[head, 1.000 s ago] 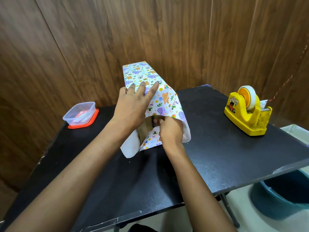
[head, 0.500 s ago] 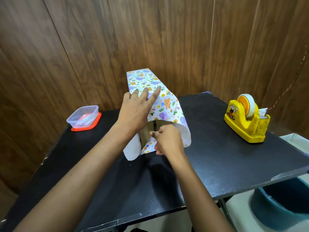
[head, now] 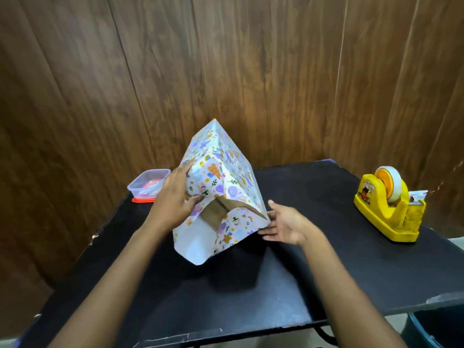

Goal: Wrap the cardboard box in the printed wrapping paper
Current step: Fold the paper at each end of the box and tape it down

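left hand gripping tilted cardboard box, right hand spread beside it

Just the one view for us: a wide-angle cam on the head, facing forward and down onto the black table. We're in close, so the left hand and right hand reach in from the bottom edge, the cardboard box lands mid-frame, and the wood wall fills the top.
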